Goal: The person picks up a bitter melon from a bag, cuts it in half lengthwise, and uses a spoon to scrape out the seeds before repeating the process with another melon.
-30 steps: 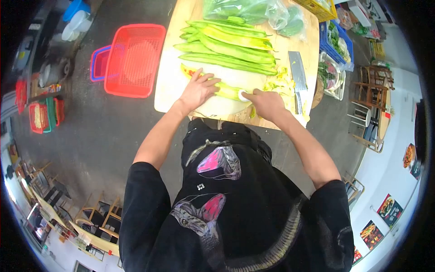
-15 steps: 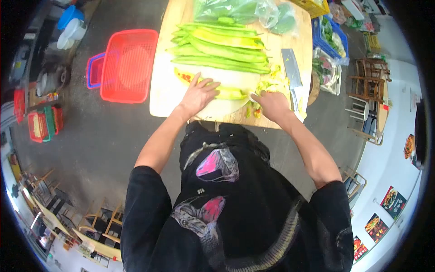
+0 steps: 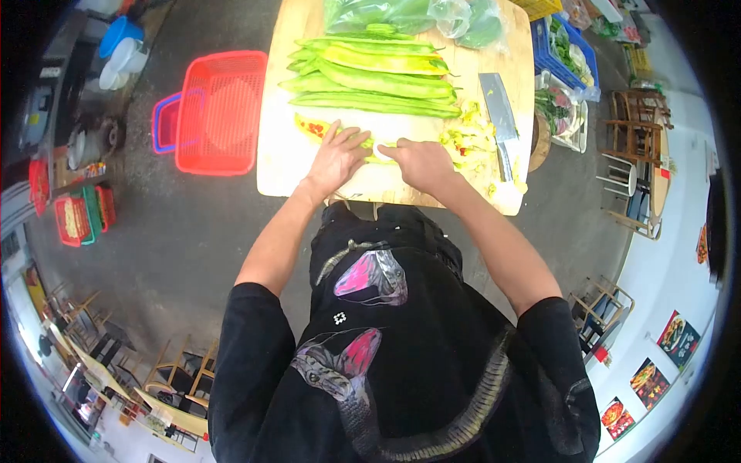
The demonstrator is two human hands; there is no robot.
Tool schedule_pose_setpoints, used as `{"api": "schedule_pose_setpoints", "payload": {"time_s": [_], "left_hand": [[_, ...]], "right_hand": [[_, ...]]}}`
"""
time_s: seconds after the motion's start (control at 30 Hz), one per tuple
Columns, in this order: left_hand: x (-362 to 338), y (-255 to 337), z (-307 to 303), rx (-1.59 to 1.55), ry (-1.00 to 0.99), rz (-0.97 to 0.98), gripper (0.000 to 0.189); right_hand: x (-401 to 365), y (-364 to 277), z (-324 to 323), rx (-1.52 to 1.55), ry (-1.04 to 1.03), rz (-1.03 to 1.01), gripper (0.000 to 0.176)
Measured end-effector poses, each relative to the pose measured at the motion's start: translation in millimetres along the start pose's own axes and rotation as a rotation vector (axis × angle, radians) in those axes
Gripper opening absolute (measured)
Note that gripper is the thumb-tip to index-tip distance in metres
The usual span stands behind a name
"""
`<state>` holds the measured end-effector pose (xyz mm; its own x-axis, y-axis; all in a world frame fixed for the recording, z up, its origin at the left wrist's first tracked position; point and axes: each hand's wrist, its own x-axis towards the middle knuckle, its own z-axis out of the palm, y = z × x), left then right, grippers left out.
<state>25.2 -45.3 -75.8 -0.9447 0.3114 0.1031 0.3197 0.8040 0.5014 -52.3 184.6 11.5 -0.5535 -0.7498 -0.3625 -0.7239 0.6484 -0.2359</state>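
My left hand (image 3: 338, 160) presses down on a split long green gourd (image 3: 310, 126), its fingers across it. The gourd's yellowish left end shows red pulp. My right hand (image 3: 426, 165) is closed around a small white tool (image 3: 379, 152), perhaps a spoon, whose tip touches the gourd close to the left fingers. Most of the tool is hidden in the fist. Beyond both hands lies a row of long green gourds (image 3: 378, 76). Yellow scraped pulp (image 3: 467, 135) with red bits is heaped to the right, beside a cleaver (image 3: 498, 104).
Everything rests on a wooden table (image 3: 274, 170). Plastic bags of green vegetables (image 3: 378, 14) lie at its far edge. A red basket (image 3: 220, 112) stands on the left, and a blue crate (image 3: 567, 58) of greens on the right. A second blade (image 3: 505, 166) lies below the cleaver.
My right hand has moved left along the gourd with the white tool, from its right end to near my left hand. My left hand stays at the gourd.
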Motion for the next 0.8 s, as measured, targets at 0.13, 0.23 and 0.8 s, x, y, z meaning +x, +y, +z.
{"api": "schedule_pose_setpoints", "payload": {"time_s": [0.13, 0.23, 0.8], "left_hand": [[-1, -9, 9, -0.001, -0.002, 0.018, 0.029], [2, -8, 11, 0.026, 0.016, 0.039, 0.03], [-14, -47, -26, -0.056, 0.008, 0.003, 0.026]], "right_hand": [[-43, 44, -12, -0.118, -0.081, 0.076, 0.053], [-87, 78, -28, -0.172, -0.059, 0.197, 0.054], [48, -27, -17, 0.044, -0.04, -0.053, 0.053]]}}
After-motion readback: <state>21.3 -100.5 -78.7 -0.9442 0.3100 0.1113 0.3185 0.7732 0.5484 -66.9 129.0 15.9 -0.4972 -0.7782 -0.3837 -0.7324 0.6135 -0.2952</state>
